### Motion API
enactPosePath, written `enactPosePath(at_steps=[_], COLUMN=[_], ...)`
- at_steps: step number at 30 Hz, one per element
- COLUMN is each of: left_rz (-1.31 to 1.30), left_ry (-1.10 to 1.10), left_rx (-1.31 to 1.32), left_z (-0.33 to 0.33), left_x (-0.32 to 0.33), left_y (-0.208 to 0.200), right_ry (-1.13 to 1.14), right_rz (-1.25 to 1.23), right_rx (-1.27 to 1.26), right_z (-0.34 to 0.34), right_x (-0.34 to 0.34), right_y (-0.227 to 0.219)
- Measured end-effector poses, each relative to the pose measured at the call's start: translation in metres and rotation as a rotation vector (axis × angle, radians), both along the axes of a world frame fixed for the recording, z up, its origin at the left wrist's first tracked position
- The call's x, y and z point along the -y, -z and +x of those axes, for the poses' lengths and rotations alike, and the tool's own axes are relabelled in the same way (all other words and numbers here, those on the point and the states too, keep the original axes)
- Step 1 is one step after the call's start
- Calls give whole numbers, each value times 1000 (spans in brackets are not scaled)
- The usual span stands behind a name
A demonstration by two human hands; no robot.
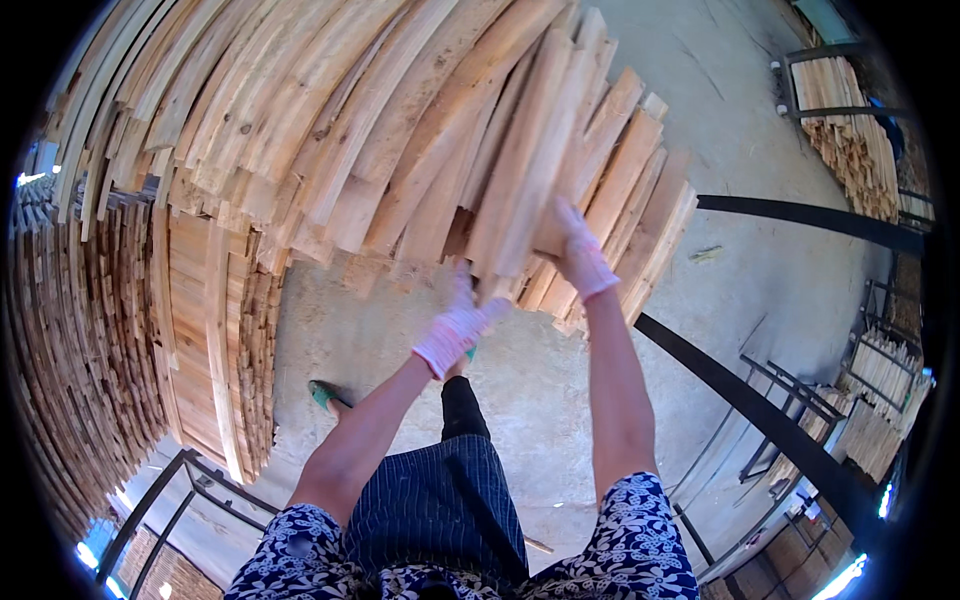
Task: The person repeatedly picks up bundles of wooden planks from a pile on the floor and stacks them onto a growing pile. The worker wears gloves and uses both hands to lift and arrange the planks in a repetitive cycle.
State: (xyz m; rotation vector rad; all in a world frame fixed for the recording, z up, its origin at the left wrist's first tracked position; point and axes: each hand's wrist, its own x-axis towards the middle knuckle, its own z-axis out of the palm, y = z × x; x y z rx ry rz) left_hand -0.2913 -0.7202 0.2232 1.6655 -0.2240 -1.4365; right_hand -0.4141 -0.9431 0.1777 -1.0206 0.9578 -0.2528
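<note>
A pale wooden board (530, 170), smeared by motion, slants over the pile of boards (400, 130) in front of me. Around its near end is my left hand (463, 322) in a white-and-pink knit glove, thumb to the right and fingers pointing up along the left side. My right hand (578, 255), gloved alike, is closed at the board's right edge; its fingertips are blurred and partly hidden. To the right of that hand, more loose boards (640, 215) lie side by side with uneven ends.
Tall stacks of boards (75, 340) stand on the left. Dark metal bars (760, 405) cross the concrete floor (720, 290) on the right. Racks with more wood (845, 130) are at the far right, and a metal frame (190, 485) is at the lower left.
</note>
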Motion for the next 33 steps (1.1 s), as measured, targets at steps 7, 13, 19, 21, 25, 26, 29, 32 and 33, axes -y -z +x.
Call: enactPosePath(at_steps=[7, 13, 19, 21, 25, 26, 29, 32, 33], left_rz=[59, -28, -26, -47, 166, 203, 271, 270, 282], left_ry=[180, 151, 182, 190, 447, 487, 591, 685, 696], left_rx=[353, 300, 58, -162, -207, -101, -86, -3, -66], left_z=[-6, 3, -10, 2, 7, 19, 50, 72, 84], left_x=[75, 43, -138, -209, -240, -222, -238, -305, -328], left_y=[-20, -4, -48, -51, -55, -46, -53, -64, -77], right_ry=[202, 45, -52, 114, 330, 451, 499, 457, 438], right_rz=[133, -109, 192, 578, 777, 800, 729, 708, 715], right_rx=[-151, -351, -170, 11, -43, 32, -13, -47, -48], right_z=[1, 17, -58, -65, -47, -19, -8, 20, 17], right_x=[-8, -56, -238, -290, -327, -323, -366, -421, -451], right_y=[-20, -30, -65, -104, -86, -84, -72, -103, -105])
